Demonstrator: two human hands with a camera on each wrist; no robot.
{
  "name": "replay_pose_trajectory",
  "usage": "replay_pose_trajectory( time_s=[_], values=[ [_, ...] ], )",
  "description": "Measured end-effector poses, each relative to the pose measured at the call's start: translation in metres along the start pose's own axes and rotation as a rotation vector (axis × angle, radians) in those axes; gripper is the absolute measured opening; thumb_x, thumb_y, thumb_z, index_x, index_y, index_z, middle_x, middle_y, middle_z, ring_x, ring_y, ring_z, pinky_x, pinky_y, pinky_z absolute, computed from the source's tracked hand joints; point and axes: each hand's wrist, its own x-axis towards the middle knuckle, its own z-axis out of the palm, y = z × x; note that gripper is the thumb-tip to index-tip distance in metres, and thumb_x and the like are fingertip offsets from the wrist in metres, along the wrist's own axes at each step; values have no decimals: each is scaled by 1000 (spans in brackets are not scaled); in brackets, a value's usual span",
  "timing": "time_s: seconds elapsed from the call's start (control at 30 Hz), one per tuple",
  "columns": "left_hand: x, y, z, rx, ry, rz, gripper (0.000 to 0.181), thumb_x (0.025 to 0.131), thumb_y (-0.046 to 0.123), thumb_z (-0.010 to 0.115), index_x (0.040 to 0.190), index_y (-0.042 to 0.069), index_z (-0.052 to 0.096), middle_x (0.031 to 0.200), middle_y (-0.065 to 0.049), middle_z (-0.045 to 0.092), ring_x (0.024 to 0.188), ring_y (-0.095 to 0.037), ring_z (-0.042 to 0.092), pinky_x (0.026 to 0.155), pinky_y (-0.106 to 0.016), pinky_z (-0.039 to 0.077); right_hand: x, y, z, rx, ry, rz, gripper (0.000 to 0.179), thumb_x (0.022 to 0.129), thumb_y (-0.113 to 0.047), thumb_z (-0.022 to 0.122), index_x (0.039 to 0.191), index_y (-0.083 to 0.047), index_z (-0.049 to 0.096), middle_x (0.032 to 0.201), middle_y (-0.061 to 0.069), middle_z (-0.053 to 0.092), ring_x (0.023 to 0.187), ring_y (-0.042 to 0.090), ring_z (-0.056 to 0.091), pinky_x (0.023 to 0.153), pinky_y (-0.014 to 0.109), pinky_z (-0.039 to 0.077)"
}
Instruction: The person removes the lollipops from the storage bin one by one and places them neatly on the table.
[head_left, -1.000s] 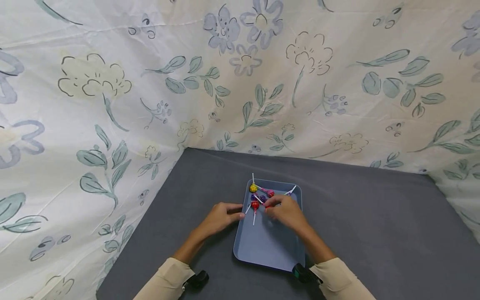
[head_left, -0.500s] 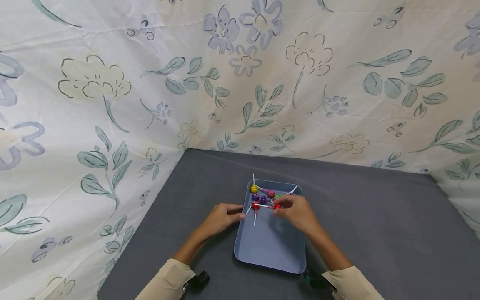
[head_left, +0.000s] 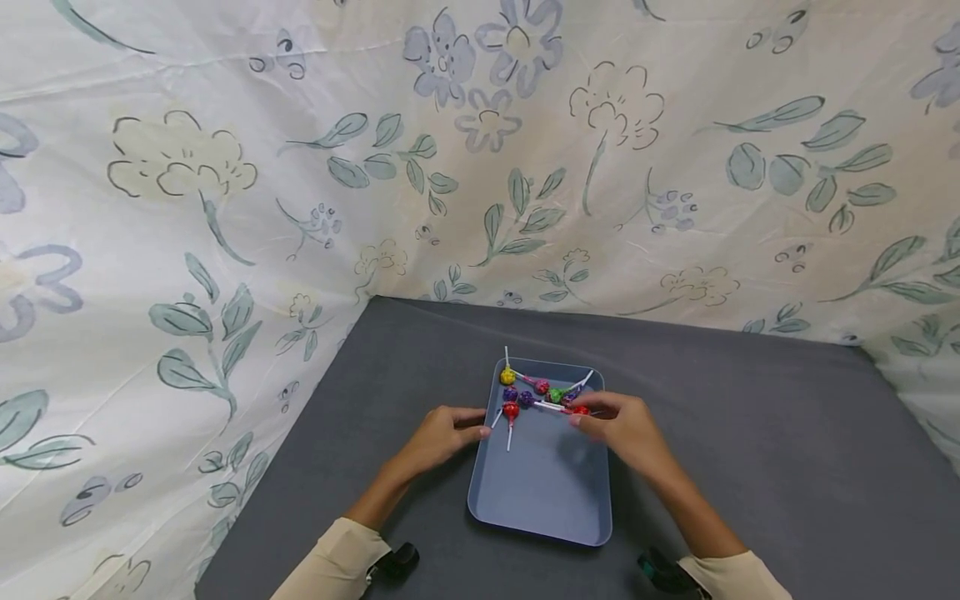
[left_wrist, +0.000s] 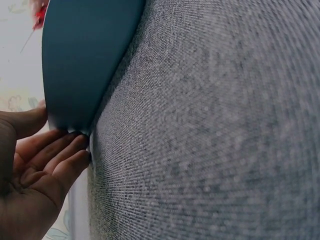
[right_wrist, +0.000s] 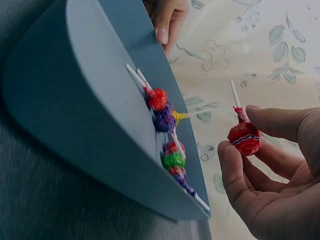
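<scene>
A red-wrapped lollipop [right_wrist: 245, 137] with a white stick is pinched between the thumb and fingers of my right hand [head_left: 626, 427], above the right side of the blue-grey tray [head_left: 536, 487]. My left hand [head_left: 438, 437] holds the tray's left edge, thumb at the rim and fingers against the outer wall [left_wrist: 75, 142]. Toward the tray's far end lie several lollipops: a yellow one [head_left: 507, 377], a pink one [head_left: 542, 386], a green one [head_left: 555, 395], purple ones, and another red one [head_left: 511, 410]. The held lollipop is partly hidden by my fingers in the head view.
The tray stands on a dark grey cloth-covered table [head_left: 720, 417]. Behind and to the left hangs a white floral fabric [head_left: 420, 208]. Dark devices are worn at the left wrist [head_left: 396, 562] and right wrist [head_left: 663, 571].
My right hand has moved right across the tray with the red lollipop, bringing the green lollipop into view. My left hand has stayed at the tray's left edge.
</scene>
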Motion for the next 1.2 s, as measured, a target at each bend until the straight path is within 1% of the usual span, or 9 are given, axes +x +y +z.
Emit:
replay_pose_trajectory(
  time_s=[0.17, 0.33, 0.47, 0.63, 0.73, 0.87, 0.97, 1.1, 1.2],
  values=[
    [1, 0, 0, -17, 2, -2, 45, 101, 29, 75, 137, 3, 71, 139, -15, 70, 130, -35, 66, 110, -54, 51, -6, 8, -14, 7, 7, -16, 39, 97, -24, 80, 128, -2, 74, 110, 10, 78, 96, 22, 72, 80, 32, 61],
    [0, -1, -2, -19, 6, 21, 44, 101, 29, 75, 137, 3, 71, 139, -15, 70, 130, -36, 65, 110, -55, 51, -12, 15, -24, -5, 37, 15, 42, 96, -24, 81, 130, 0, 72, 114, 13, 75, 98, 25, 73, 79, 25, 60],
    [0, -2, -4, -7, 6, 52, 44, 101, 28, 75, 136, 2, 72, 138, -15, 71, 130, -34, 66, 109, -54, 51, -16, 23, -30, 2, 63, 35, 46, 96, -28, 81, 131, 1, 72, 115, 13, 76, 96, 22, 73, 77, 28, 60],
    [-1, -3, -4, 8, 5, 63, 44, 101, 28, 76, 136, 2, 72, 137, -15, 71, 129, -34, 67, 108, -54, 52, -20, 32, -37, 22, 86, 15, 46, 96, -26, 82, 132, 2, 72, 115, 13, 77, 91, 17, 73, 74, 32, 62],
    [-2, -4, -4, 15, 2, 63, 44, 100, 29, 76, 135, 2, 72, 137, -15, 71, 129, -35, 66, 109, -55, 52, -22, 37, -41, 35, 90, 14, 46, 96, -25, 82, 132, 2, 71, 115, 14, 77, 91, 17, 73, 76, 32, 62],
    [-2, -4, -5, 12, -3, 51, 45, 100, 29, 76, 136, 3, 72, 138, -15, 71, 131, -35, 65, 110, -55, 50, -24, 43, -48, 14, 105, 25, 47, 97, -28, 81, 131, 2, 71, 113, 11, 76, 92, 20, 73, 77, 31, 62],
    [-2, -4, -5, 3, -2, 40, 45, 100, 29, 76, 136, 4, 72, 139, -14, 70, 132, -35, 64, 111, -55, 50, -25, 48, -53, -16, 121, 28, 47, 97, -29, 81, 130, 2, 71, 113, 10, 75, 92, 17, 72, 78, 31, 63],
    [-3, -3, -5, -5, 2, 32, 45, 100, 29, 76, 137, 4, 72, 139, -14, 70, 133, -35, 64, 112, -55, 49, -24, 55, -60, -36, 139, 25, 47, 97, -28, 81, 131, 2, 70, 115, 12, 75, 90, 6, 70, 76, 31, 62],
    [-3, -2, -5, 3, 3, 35, 44, 100, 28, 76, 136, 3, 72, 139, -15, 70, 133, -35, 64, 112, -55, 49, -23, 61, -65, -39, 146, 28, 49, 97, -27, 81, 133, 3, 69, 117, 13, 76, 89, 2, 69, 75, 31, 62]
  ],
)
